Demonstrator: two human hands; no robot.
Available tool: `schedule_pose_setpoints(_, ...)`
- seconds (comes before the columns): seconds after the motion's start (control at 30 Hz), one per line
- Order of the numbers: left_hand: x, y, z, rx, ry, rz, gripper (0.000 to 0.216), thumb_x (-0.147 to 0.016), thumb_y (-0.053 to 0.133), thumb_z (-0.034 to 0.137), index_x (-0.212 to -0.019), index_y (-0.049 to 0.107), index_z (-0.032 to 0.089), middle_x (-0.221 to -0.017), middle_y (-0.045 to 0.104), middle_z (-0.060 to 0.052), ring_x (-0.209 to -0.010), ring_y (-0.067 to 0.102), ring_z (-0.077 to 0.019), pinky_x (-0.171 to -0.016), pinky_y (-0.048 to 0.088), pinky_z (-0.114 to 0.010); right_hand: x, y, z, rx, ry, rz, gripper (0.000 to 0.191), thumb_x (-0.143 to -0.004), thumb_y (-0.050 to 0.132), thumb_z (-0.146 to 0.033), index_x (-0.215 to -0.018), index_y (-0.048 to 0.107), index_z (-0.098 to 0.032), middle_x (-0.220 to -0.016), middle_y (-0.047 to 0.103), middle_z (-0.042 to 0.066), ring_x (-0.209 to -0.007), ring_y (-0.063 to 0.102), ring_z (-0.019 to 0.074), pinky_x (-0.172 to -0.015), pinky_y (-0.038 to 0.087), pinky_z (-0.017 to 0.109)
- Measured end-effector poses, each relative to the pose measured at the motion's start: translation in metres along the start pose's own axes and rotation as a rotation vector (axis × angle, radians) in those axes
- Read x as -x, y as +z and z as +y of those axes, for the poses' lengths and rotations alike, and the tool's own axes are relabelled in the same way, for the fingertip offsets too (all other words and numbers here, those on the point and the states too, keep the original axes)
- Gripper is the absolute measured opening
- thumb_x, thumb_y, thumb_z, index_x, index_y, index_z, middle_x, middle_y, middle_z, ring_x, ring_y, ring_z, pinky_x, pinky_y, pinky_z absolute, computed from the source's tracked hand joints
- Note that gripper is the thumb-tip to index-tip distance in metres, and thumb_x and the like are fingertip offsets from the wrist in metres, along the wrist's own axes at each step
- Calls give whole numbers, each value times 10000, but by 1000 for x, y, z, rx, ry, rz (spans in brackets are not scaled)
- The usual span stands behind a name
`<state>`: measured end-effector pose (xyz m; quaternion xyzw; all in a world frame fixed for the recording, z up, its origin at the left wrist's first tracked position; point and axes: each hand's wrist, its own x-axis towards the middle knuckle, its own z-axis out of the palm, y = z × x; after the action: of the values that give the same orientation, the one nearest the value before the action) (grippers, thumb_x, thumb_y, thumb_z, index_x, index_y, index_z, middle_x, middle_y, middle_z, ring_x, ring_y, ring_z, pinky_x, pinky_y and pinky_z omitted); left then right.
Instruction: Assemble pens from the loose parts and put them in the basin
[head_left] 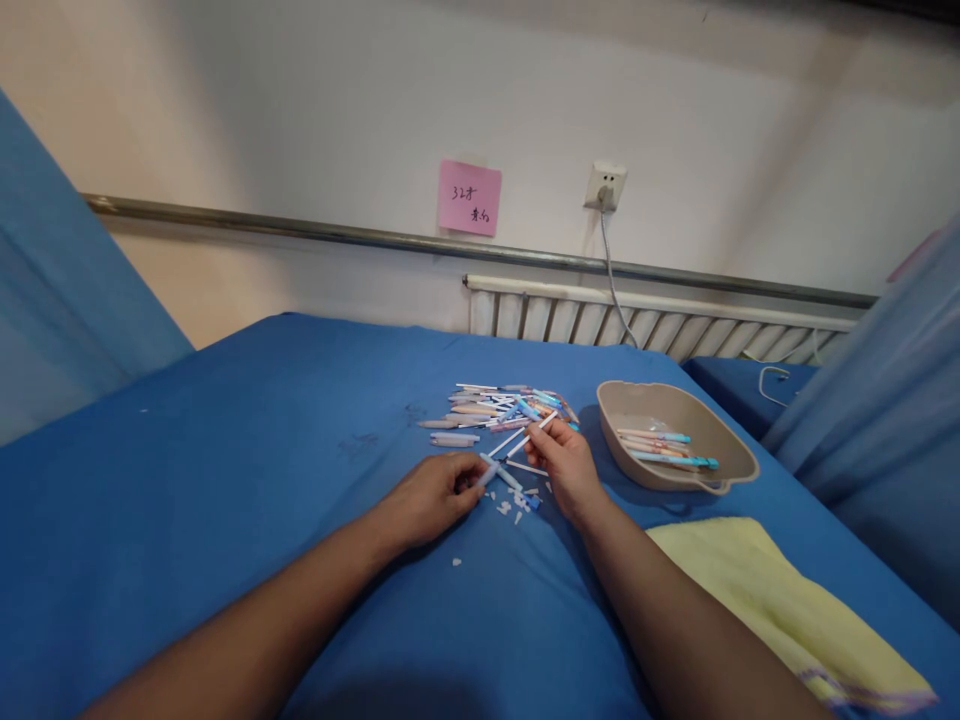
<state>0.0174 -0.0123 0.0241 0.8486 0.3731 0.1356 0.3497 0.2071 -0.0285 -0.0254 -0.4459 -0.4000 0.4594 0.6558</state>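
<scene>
A loose pile of pens and pen parts (499, 408) lies on the blue cloth of the table (247, 440). My left hand (435, 492) rests on the cloth with its fingers curled round a short pale pen barrel (489, 472). My right hand (564, 462) is just right of it, pinching thin white refills (525, 440) that point up and left toward the pile. Small white bits (510, 505) lie scattered between the two hands.
A beige tray (739, 460) at the right holds several finished pens (664, 448). A yellow towel (780, 590) lies at the front right. Behind are a wall, a radiator (645, 325), a pink note (469, 198) and a socket with a cable (604, 187). Blue curtains hang on both sides.
</scene>
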Motion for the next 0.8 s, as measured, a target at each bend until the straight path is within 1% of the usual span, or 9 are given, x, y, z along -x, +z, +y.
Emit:
schedule_pose_setpoints(0.1, -1, 0, -1, 49, 8, -2, 184, -772, 507, 300, -863, 635, 203, -682, 540, 22, -629, 459, -128, -571, 328, -206, 2, 3, -2, 75, -41, -34, 296, -698, 647, -466, -712, 580, -178, -591, 558, -29, -489, 472, 90, -499, 375, 219)
schedule_pose_setpoints(0.23, -1, 0, -3, 320, -33, -114, 240, -774, 529, 345, -898, 648, 177, -607, 497, 35, -543, 419, -103, -522, 314, -204, 6, 8, -5, 120, -57, -107, 275, -697, 655, -447, -700, 581, -182, -568, 533, -40, -491, 459, 92, -493, 362, 218)
schedule_pose_setpoints(0.3, -2, 0, -5, 473, -47, -150, 266, -772, 544, 358, -912, 651, 159, -593, 489, 37, -517, 401, -90, -513, 314, -205, 6, 8, -7, 89, -53, -124, 264, -713, 645, -441, -731, 592, -184, -563, 505, -47, -483, 434, 83, -482, 341, 210)
schedule_pose_setpoints(0.4, -2, 0, -7, 614, -71, -181, 268, -754, 585, 345, -917, 659, 145, -641, 528, 18, -531, 411, -81, -530, 326, -207, 5, 6, -11, -24, -41, -93, 269, -728, 632, -448, -790, 603, -188, -577, 488, -51, -475, 417, 71, -477, 328, 201)
schedule_pose_setpoints(0.47, -2, 0, -7, 656, -89, -209, 266, -746, 605, 334, -922, 663, 143, -657, 544, 11, -537, 416, -78, -537, 328, -207, 5, 4, -12, -92, -25, -76, 267, -713, 651, -441, -785, 602, -188, -569, 484, -54, -469, 417, 67, -474, 325, 196)
schedule_pose_setpoints(0.53, -1, 1, -7, 684, -97, -226, 259, -742, 619, 322, -918, 666, 137, -649, 546, 11, -532, 414, -74, -533, 323, -205, 5, 4, -12, -118, -14, -92, 252, -694, 675, -418, -750, 596, -185, -550, 483, -58, -461, 415, 65, -471, 321, 194)
schedule_pose_setpoints(0.7, -2, 3, -8, 771, -111, -186, 274, -737, 639, 307, -940, 670, 127, -731, 588, -21, -568, 441, -83, -534, 329, -205, 11, 9, -3, -62, 37, -215, 248, -692, 681, -402, -723, 587, -176, -549, 527, -43, -471, 445, 78, -476, 338, 203)
schedule_pose_setpoints(0.8, -3, 3, -10, 802, -117, -186, 284, -734, 649, 301, -953, 670, 121, -756, 591, -32, -582, 444, -83, -538, 331, -202, 12, 12, -1, -30, 44, -227, 262, -699, 671, -417, -721, 593, -168, -530, 524, -44, -461, 443, 76, -472, 337, 201)
